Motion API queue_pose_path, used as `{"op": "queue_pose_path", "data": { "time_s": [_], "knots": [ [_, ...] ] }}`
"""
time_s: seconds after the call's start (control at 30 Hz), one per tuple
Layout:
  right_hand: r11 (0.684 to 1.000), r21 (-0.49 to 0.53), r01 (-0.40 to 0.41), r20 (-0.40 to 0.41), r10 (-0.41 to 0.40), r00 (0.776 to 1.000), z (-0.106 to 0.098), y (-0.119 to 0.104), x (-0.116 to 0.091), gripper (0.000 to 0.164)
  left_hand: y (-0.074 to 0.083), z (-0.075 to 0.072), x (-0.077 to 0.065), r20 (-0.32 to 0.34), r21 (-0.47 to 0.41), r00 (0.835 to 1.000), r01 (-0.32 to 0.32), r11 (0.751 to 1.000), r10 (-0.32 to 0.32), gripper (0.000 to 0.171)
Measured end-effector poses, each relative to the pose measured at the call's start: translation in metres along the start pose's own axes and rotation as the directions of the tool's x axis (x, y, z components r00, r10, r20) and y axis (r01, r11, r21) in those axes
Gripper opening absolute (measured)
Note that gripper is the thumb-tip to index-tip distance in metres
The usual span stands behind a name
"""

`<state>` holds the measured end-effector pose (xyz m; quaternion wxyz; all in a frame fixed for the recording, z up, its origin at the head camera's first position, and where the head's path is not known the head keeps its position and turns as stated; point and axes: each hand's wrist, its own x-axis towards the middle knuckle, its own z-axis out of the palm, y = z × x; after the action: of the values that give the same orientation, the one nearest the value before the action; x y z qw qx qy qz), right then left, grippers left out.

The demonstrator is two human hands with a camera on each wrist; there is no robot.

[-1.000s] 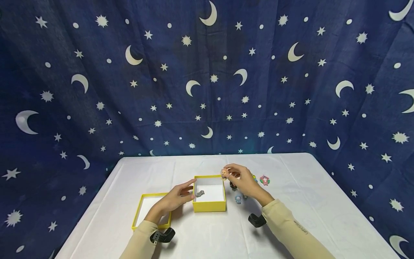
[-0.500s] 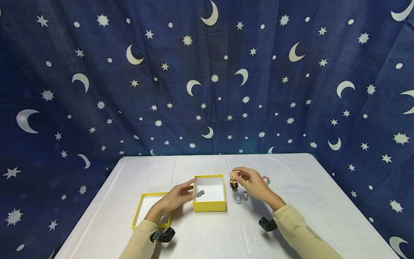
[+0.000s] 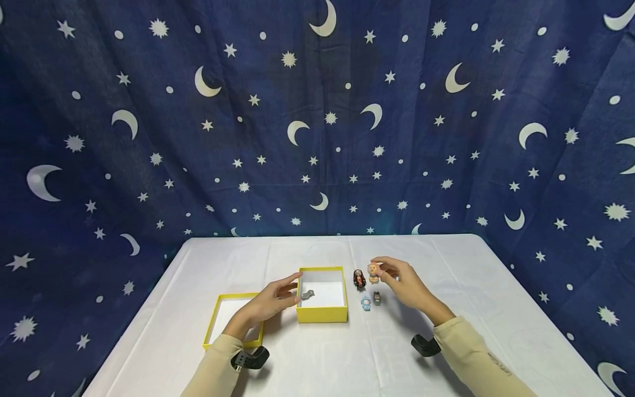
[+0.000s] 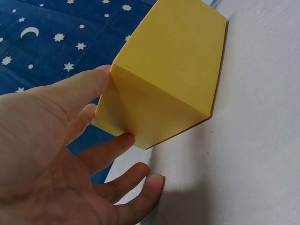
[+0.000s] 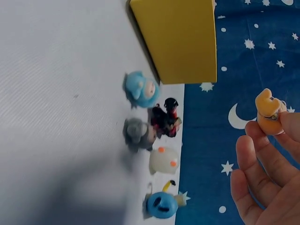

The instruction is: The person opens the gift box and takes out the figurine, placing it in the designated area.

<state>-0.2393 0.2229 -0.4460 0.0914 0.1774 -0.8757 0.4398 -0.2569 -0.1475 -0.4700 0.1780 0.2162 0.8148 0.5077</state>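
Observation:
Between the right hand's (image 3: 405, 286) thumb and fingers an orange toy figurine (image 5: 269, 112) is pinched, to the right of a dark red-and-black figurine (image 3: 359, 280). The left hand (image 3: 269, 302) touches the left wall of a yellow open box (image 3: 322, 315), its fingers fairly straight and spread; in the left wrist view, fingertips rest on the box side and upper edge. Inside the box, a small grey figurine (image 3: 307, 295) lies at the left on the white bottom. A light-blue figurine (image 3: 365, 303) and a grey-brown one (image 3: 377, 298) stand right of the box.
The yellow-rimmed lid (image 3: 211, 320) lies left of the box, partly under the left forearm. In the right wrist view, a whitish figurine with orange spots (image 5: 164, 160) and a blue one (image 5: 161, 205) stand farther along. A starry curtain (image 3: 317, 138) hangs behind the white table (image 3: 307, 364).
The right hand has moved right, carrying the orange figurine from the box's right rim past the dark figurine. In the head view it now covers the pink figurine. The left hand stays on the box.

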Motion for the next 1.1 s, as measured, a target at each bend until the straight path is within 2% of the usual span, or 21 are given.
{"op": "queue_pose_path", "data": {
  "time_s": [0.53, 0.8, 1.1],
  "knots": [
    [0.999, 0.025, -0.044, 0.016, 0.044, 0.999, -0.013, 0.023, -0.019, 0.031, 0.001, 0.001, 0.0, -0.004, 0.001, 1.0, 0.008, 1.0, -0.008, 0.064],
    [0.999, -0.007, -0.048, 0.057, 0.048, 0.997, -0.01, 0.036, -0.025, 0.029, -0.001, 0.0, 0.0, -0.006, -0.009, 1.0, 0.003, 1.0, -0.003, 0.064],
    [0.995, -0.043, -0.091, 0.077, 0.094, 0.993, -0.011, 0.046, -0.03, 0.024, -0.001, 0.0, 0.0, -0.003, -0.006, 1.0, 0.003, 1.0, -0.003, 0.065]
  ]
}}
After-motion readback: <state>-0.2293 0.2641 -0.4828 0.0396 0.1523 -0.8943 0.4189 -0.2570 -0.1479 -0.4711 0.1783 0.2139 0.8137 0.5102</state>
